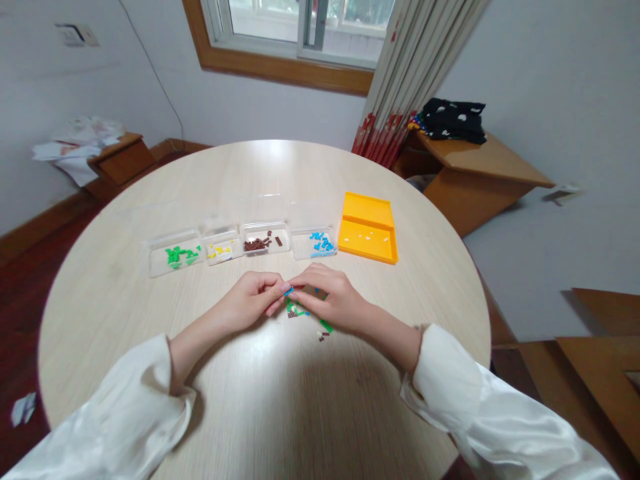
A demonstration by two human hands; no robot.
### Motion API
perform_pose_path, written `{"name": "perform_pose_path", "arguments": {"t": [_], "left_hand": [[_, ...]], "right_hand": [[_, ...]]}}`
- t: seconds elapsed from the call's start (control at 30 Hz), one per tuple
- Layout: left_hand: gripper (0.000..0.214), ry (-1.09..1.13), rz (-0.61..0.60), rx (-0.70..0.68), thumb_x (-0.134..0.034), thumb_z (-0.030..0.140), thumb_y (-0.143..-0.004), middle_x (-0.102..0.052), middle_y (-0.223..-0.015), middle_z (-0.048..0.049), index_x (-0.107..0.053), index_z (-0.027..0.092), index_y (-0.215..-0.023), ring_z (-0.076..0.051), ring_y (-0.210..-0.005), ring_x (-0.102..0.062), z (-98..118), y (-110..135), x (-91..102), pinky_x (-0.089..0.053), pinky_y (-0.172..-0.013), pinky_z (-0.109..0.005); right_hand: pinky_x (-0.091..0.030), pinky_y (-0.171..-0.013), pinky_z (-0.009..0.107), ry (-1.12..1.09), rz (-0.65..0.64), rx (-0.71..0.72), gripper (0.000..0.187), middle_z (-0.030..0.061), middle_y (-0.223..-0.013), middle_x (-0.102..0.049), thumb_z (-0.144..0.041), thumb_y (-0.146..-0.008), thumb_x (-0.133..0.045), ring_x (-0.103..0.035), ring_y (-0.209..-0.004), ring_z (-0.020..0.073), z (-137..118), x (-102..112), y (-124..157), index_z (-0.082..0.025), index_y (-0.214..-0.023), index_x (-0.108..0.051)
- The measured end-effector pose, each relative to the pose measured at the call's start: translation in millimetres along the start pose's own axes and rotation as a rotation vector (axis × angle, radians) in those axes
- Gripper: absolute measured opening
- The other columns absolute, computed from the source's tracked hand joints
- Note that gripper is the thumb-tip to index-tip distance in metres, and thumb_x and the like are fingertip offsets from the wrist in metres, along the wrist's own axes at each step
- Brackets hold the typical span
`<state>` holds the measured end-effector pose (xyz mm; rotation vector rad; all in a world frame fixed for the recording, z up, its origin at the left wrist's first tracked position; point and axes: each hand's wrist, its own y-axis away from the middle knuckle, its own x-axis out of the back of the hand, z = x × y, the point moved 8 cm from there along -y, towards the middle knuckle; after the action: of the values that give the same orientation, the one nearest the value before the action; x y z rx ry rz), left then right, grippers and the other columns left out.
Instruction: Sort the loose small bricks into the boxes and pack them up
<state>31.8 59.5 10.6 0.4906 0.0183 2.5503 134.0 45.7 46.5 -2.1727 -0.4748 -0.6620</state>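
One blue piece (289, 291), between both hands (256, 298) (333, 295)

Round surface (100, 280), pale wood grain; bright patch of light near its far edge. Beyond that edge: white wall (240, 100), window (265, 20) with daylight behind, brown wooden frame (285, 70). Pale curtain (420, 53), red-patterned at the bottom, hanging beyond the far right edge. Past it, wooden cabinet (500, 162), dark cloth (455, 120) on top. Off the far left edge: low wooden stand (123, 160), papers (85, 137) piled on it; thin cable (155, 70) down the wall. Floor (20, 293) dark reddish brown, left edge.
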Motion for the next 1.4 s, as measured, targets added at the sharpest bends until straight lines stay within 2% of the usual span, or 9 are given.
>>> {"name": "perform_pose_path", "arguments": {"t": [0.17, 0.27, 0.4, 0.53, 0.7, 0.9, 1.1, 1.2, 1.4], "left_hand": [[0.054, -0.025, 0.01, -0.002, -0.041, 0.059, -0.081, -0.039, -0.041, 0.0046, -0.04, 0.018, -0.044, -0.006, -0.041, -0.033, 1, -1, 1.2, -0.031, -0.047, -0.021], [0.054, -0.033, 0.034, -0.016, -0.041, 0.057, -0.082, -0.039, -0.04, 0.0043, -0.04, 0.018, -0.044, -0.006, -0.041, -0.034, 2, -1, 3.1, -0.031, -0.047, -0.02], [0.056, -0.024, 0.057, -0.026, -0.039, 0.058, -0.083, -0.039, -0.039, 0.0038, -0.04, 0.018, -0.044, -0.007, -0.041, -0.034, 2, -1, 5.2, -0.032, -0.046, -0.02], [0.055, -0.011, 0.083, -0.011, -0.04, 0.059, -0.083, -0.039, -0.039, 0.0043, -0.041, 0.018, -0.046, -0.007, -0.04, -0.034, -1, -1, 6.9, -0.031, -0.046, -0.02], [0.051, 0.026, 0.143, 0.003, -0.042, 0.06, -0.082, -0.04, -0.039, 0.0054, -0.047, 0.017, -0.055, -0.007, -0.039, -0.034, -5, -2, 11.4, -0.031, -0.044, -0.02], [0.049, 0.019, 0.172, -0.003, -0.044, 0.06, -0.081, -0.04, -0.039, 0.0061, -0.049, 0.017, -0.059, -0.007, -0.039, -0.034, -5, -2, 13.8, -0.03, -0.044, -0.021], [0.047, -0.003, 0.192, -0.016, -0.044, 0.058, -0.082, -0.041, -0.04, 0.0057, -0.05, 0.017, -0.06, -0.008, -0.04, -0.034, -5, -2, 16.3, -0.029, -0.045, -0.022], [0.046, -0.021, 0.204, -0.017, -0.044, 0.057, -0.081, -0.04, -0.041, 0.0055, -0.049, 0.017, -0.059, -0.008, -0.041, -0.034, -6, -2, 18.0, -0.029, -0.045, -0.021], [0.045, -0.048, 0.202, -0.014, -0.044, 0.056, -0.081, -0.039, -0.041, 0.006, -0.049, 0.017, -0.059, -0.008, -0.041, -0.033, -3, -1, 17.7, -0.028, -0.044, -0.02]], "right_hand": [[-0.043, -0.066, 0.027, 0.045, -0.038, 0.035, 0.017, 0.0044, -0.072, -0.067, -0.028, -0.09, -0.054, -0.056, -0.069, 0.0131, -4, -2, 0, -0.015, -0.086, -0.065], [-0.042, -0.066, 0.027, 0.017, -0.063, -0.031, 0.019, 0.0035, -0.069, -0.066, -0.028, -0.09, -0.054, -0.055, -0.067, 0.0124, 1, -4, 0, -0.016, -0.081, -0.065], [-0.042, -0.059, 0.024, -0.195, 0.017, -0.361, 0.027, 0.0009, -0.064, -0.062, -0.038, -0.085, -0.057, -0.054, -0.061, 0.0104, 33, 2, 1, -0.016, -0.072, -0.063], [-0.038, -0.048, 0.021, -0.478, 0.254, -0.746, 0.042, -0.0026, -0.055, -0.056, -0.058, -0.074, -0.062, -0.048, -0.048, 0.0076, 79, 14, 14, -0.016, -0.069, -0.062], [-0.035, -0.043, 0.018, -0.66, 0.357, -0.91, 0.051, -0.0014, -0.054, -0.058, -0.064, -0.066, -0.066, -0.044, -0.045, 0.0049, 102, 15, 23, -0.014, -0.073, -0.066], [-0.037, -0.046, 0.018, -0.722, 0.369, -0.896, 0.05, -0.002, -0.055, -0.059, -0.058, -0.07, -0.066, -0.046, -0.048, 0.0055, 100, 16, 23, -0.013, -0.092, -0.07], [-0.039, -0.052, 0.021, -0.565, 0.311, -0.782, 0.038, -0.0017, -0.06, -0.059, -0.049, -0.075, -0.063, -0.047, -0.051, 0.0069, 95, 23, 17, -0.015, -0.09, -0.07], [-0.041, -0.058, 0.024, -0.409, 0.172, -0.671, 0.026, -0.0003, -0.067, -0.061, -0.04, -0.075, -0.066, -0.051, -0.059, 0.0093, 85, 28, 10, -0.016, -0.083, -0.07], [-0.044, -0.069, 0.028, -0.219, -0.334, -0.455, 0.007, 0.0031, -0.076, -0.064, -0.022, -0.072, -0.069, -0.056, -0.073, 0.0132, 65, 23, 9, -0.016, -0.076, -0.071]]}}
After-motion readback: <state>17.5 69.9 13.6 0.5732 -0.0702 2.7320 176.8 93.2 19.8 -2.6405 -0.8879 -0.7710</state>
